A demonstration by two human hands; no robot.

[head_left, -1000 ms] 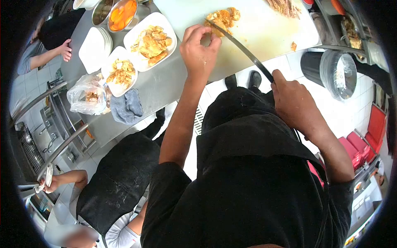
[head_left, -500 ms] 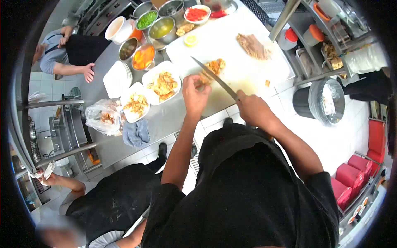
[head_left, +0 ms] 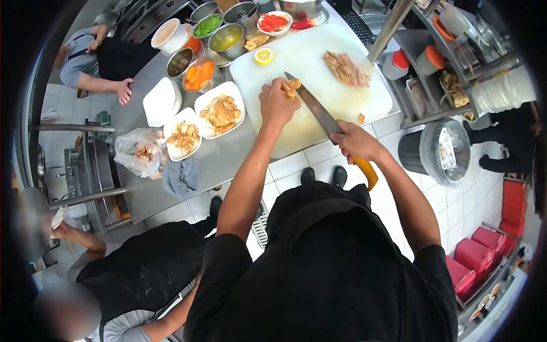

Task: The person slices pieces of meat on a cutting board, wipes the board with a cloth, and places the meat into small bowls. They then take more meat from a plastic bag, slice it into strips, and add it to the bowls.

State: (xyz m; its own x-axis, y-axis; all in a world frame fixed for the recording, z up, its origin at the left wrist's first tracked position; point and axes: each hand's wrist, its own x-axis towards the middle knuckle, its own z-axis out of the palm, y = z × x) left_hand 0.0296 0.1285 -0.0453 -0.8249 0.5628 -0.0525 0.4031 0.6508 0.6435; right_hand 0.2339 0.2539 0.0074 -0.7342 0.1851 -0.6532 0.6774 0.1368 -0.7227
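Observation:
My left hand (head_left: pixel 276 106) is closed around golden-brown pieces of cooked meat (head_left: pixel 291 87), perhaps chicken, above the white cutting board (head_left: pixel 302 54). My right hand (head_left: pixel 359 141) grips a large knife (head_left: pixel 317 112) with a yellow handle. Its blade points up and left, with the tip end beside the meat in my left fingers. At the board's far right lies a pile of pale brown shredded meat (head_left: pixel 346 69); half a lemon (head_left: pixel 264 56) sits at its upper left. Two white dishes of golden-brown pieces, the larger dish (head_left: pixel 242 94) and the smaller dish (head_left: pixel 166 137), stand left of the board.
Metal bowls with carrots (head_left: pixel 199 75), chopped greens (head_left: pixel 207 25) and yellow liquid (head_left: pixel 227 41) line the back. Stacked white dishes (head_left: pixel 161 102), a plastic bag (head_left: pixel 137 154) and a grey cloth (head_left: pixel 180 178) lie left. A bin (head_left: pixel 413 153) stands right. Co-workers are nearby, one at lower left (head_left: pixel 148 271).
The meat that lay under the blade on the board is now in my left hand, which has moved up and right. The knife has shifted slightly right. The whole view has shifted a little.

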